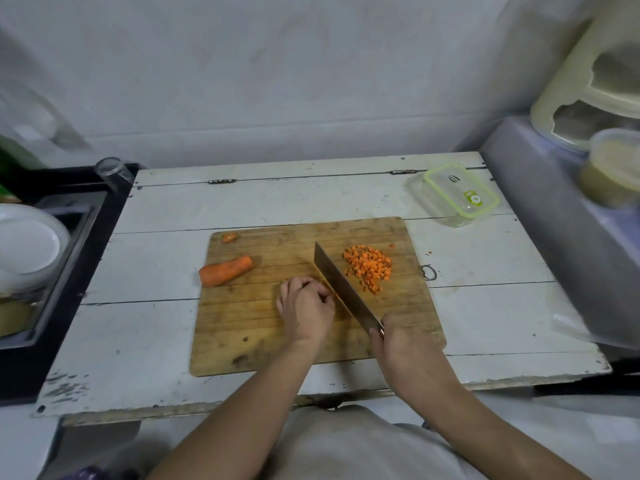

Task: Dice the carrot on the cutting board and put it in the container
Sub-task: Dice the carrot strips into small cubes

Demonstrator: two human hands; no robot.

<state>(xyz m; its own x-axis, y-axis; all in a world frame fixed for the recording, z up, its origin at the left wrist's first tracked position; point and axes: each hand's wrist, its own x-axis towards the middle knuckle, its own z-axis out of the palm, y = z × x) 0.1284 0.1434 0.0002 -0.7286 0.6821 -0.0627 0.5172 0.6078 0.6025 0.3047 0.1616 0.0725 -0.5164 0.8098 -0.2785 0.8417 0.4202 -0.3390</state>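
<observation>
A wooden cutting board (263,341) lies on the white table. On its left part rests a carrot piece (225,270), with a small carrot end (229,237) near the far left corner. A heap of diced carrot (370,266) sits on the right part. My right hand (394,344) grips the handle of a cleaver (341,287), whose blade runs diagonally across the board. My left hand (304,303), fingers curled, sits right beside the blade; what lies under its fingers is hidden. A clear container with a green-rimmed lid (457,197) stands at the table's far right.
A sink (52,244) with a white plate (27,247) and a glass (112,173) lies to the left. A grey appliance (568,230) with tubs on top flanks the right edge. A metal ring (428,272) hangs at the board's right side.
</observation>
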